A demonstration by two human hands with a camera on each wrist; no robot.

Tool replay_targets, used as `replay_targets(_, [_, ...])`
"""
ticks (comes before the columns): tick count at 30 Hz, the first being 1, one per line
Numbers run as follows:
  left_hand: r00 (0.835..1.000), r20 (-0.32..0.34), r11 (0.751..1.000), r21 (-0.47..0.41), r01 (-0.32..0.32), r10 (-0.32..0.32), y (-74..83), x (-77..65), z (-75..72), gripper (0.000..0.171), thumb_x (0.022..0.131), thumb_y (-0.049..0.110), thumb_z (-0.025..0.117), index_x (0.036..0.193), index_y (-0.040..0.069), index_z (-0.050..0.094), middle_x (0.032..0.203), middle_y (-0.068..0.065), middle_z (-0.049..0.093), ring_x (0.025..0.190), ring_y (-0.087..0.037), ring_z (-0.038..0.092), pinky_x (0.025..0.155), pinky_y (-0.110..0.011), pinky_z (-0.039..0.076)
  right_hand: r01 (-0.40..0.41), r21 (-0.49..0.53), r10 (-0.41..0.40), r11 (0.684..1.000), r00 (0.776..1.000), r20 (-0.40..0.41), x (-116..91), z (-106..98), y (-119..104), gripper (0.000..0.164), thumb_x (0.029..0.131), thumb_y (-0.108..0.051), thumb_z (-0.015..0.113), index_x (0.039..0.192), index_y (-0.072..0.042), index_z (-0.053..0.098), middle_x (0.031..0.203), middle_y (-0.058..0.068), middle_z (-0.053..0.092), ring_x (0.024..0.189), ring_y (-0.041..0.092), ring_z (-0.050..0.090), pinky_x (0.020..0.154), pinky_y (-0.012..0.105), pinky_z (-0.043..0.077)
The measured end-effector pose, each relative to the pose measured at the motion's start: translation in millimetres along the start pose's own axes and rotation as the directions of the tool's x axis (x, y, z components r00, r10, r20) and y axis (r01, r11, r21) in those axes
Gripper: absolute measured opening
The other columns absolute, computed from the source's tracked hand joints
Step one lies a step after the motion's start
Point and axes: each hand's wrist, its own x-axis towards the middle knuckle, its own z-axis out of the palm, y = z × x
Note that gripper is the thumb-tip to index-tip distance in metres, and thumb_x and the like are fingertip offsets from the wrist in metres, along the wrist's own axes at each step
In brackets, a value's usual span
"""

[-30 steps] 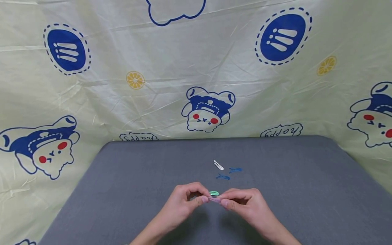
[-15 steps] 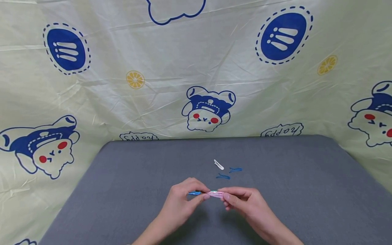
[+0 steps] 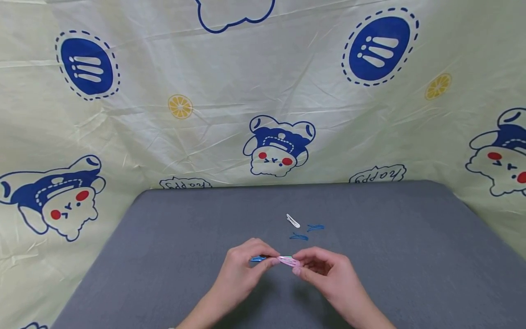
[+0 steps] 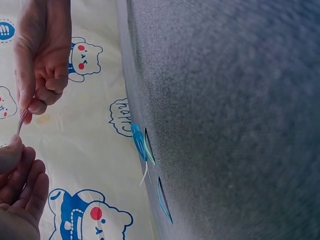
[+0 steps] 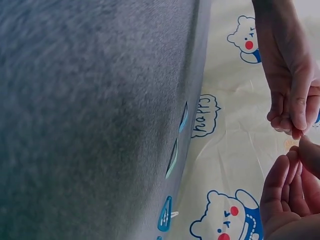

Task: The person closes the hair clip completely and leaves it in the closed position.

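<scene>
Both hands hold a pink snap hair clip (image 3: pixel 289 261) above the table. My left hand (image 3: pixel 240 265) pinches its left end between thumb and index finger. At the other end, my right hand (image 3: pixel 330 270) has its thumb and index finger on the clip. The left wrist view shows the clip edge-on as a thin strip (image 4: pixel 21 121) between the fingertips of both hands. Behind the left hand a blue clip (image 3: pixel 258 259) lies on the table, partly covered. A green clip (image 5: pixel 172 159) lies on the table too, almost hidden behind the pink one in the head view.
Farther back on the grey table (image 3: pixel 197 219) lie a white hair clip (image 3: pixel 293 221) and two blue clips, one on the right (image 3: pixel 315 227) and one nearer (image 3: pixel 298 236). A patterned cloth (image 3: pixel 222 82) hangs around the table.
The pink clip has risen slightly and turned its broad face into view. The left hand's shift uncovers a blue clip, while the green one is now mostly covered. The right fingers have shifted on the clip.
</scene>
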Motion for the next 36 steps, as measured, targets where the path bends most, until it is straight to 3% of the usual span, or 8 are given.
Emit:
replay_targets(7, [1.0, 0.015, 1.0, 0.003, 0.0, 0.0, -0.8, -1.5, 1.1, 0.013, 0.082, 0.007, 0.079, 0.091, 0.015, 0.075, 0.087, 0.012, 0.068, 0.08, -0.005, 0.061, 0.069, -0.028, 0.053, -0.027, -0.102, 0.024, 0.994, 0.999, -0.032, -1, 0, -2, 0.017, 0.083, -0.024, 0.081, 0.098, -0.019, 0.074, 0.084, 0.0, 0.069, 0.076, 0.019, 0.065, 0.066, 0.03, 0.053])
replay_targets(13, [0.998, 0.005, 0.998, 0.003, -0.056, 0.056, -3.7, -1.8, 2.7, 0.015, 0.08, 0.004, 0.08, 0.091, 0.013, 0.075, 0.086, 0.009, 0.069, 0.08, -0.007, 0.062, 0.067, -0.031, 0.054, 0.009, -0.16, -0.013, 0.987, 1.0, -0.019, 2, -3, -1, 0.015, 0.083, -0.02, 0.081, 0.096, -0.022, 0.075, 0.082, -0.005, 0.07, 0.075, 0.016, 0.066, 0.065, 0.029, 0.053])
replay_targets(22, [0.999, 0.032, 1.0, 0.027, 0.004, -0.005, -8.5, 2.6, 3.4, 0.011, 0.081, 0.008, 0.08, 0.087, 0.015, 0.074, 0.084, 0.013, 0.066, 0.079, -0.004, 0.059, 0.068, -0.024, 0.051, 0.083, -0.245, -0.09, 0.966, 0.996, -0.016, 8, -8, 3, 0.014, 0.082, -0.023, 0.081, 0.095, -0.025, 0.074, 0.083, -0.012, 0.07, 0.076, 0.012, 0.065, 0.067, 0.03, 0.054])
replay_targets(28, [0.991, 0.132, 0.999, 0.038, 0.011, -0.016, -13.3, 9.3, 5.0, 0.007, 0.085, 0.008, 0.077, 0.09, 0.013, 0.074, 0.085, 0.012, 0.066, 0.081, -0.003, 0.058, 0.07, -0.029, 0.053, 0.129, -0.308, -0.132, 0.943, 0.991, 0.008, 14, -14, 6, 0.014, 0.083, -0.019, 0.08, 0.094, -0.025, 0.074, 0.083, -0.015, 0.07, 0.076, 0.009, 0.065, 0.067, 0.03, 0.054])
replay_targets(36, [0.954, 0.291, 0.995, 0.078, 0.058, -0.079, -24.7, 23.6, 11.2, 0.006, 0.087, 0.007, 0.075, 0.091, 0.01, 0.074, 0.086, 0.007, 0.066, 0.083, -0.003, 0.06, 0.075, -0.025, 0.053, 0.134, -0.362, -0.113, 0.922, 0.99, 0.08, 25, -28, 13, 0.009, 0.086, -0.021, 0.077, 0.096, -0.021, 0.075, 0.086, -0.013, 0.069, 0.076, 0.008, 0.063, 0.066, 0.028, 0.053])
